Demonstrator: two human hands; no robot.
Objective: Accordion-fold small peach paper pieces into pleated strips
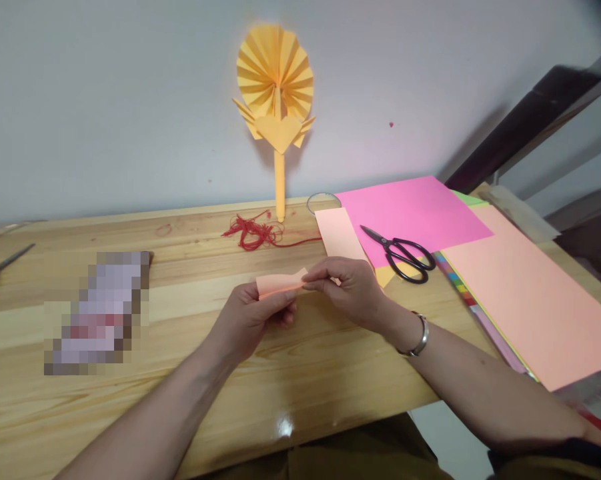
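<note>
A small strip of peach paper is held between both hands above the wooden table. My left hand is closed around its left end and lower edge, thumb along the near side. The fingertips of my right hand pinch its right end. A crease seems to run along the strip. Just beyond my right hand lies a larger peach paper piece. Black-handled scissors rest to its right, on a pink sheet.
A yellow pleated paper fan with a heart leans on the wall. Tangled red string lies below it. At right is a stack of coloured paper. A blurred-out flat object and a dark tool lie left.
</note>
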